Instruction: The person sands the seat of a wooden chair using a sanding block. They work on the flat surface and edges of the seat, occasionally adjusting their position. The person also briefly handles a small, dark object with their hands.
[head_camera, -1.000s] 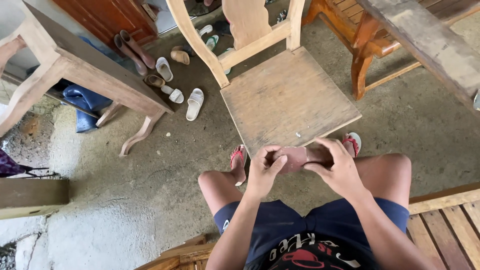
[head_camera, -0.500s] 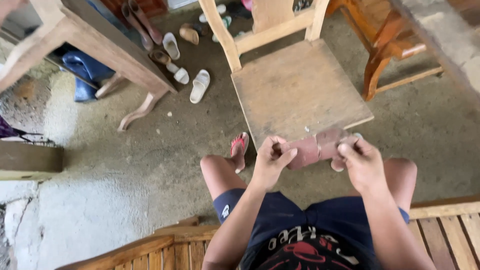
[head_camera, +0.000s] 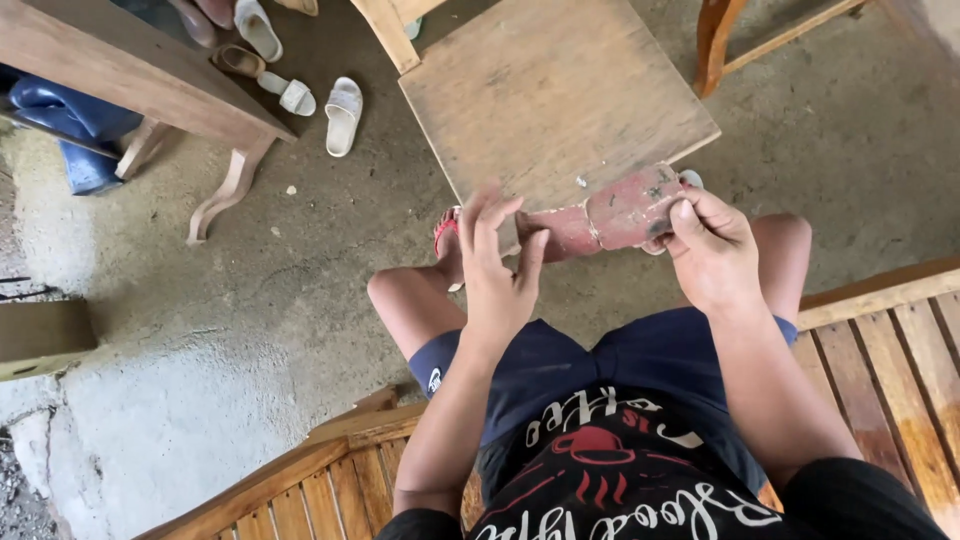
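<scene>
1. At far left, a brown wooden counter with curved legs (head_camera: 150, 75) stands over blue fabric bundles (head_camera: 70, 120), with several pale slip-on sandals (head_camera: 342, 112) scattered on the grey concrete floor (head_camera: 250, 300) beside it. These sit nearer the top edge of the view than half a second ago, so the head has tipped further down and closer to the hands.

2. The left hand (head_camera: 497, 262) has come loose: half a second ago its fingers were closed on the near end of the worn, flat red-painted piece (head_camera: 610, 215); now they are spread and mostly straight, with only the fingertips touching or just beside that end. I cannot tell whether any finger pinches it.

3. The red piece itself now lies tilted, its right end higher, held in the air above the knees and in front of the edge of the plain wooden chair seat (head_camera: 550, 100). A pale crack or seam crosses it near its middle.

4. The right hand (head_camera: 712, 245) is grasping the red piece's right end, thumb pressed on top and fingers curled under. It seems to carry the weight alone at this moment, so the grip looks to be shifting from two hands to one.

5. At right, slatted wooden bench boards (head_camera: 900, 360) flank the person's leg.
</scene>
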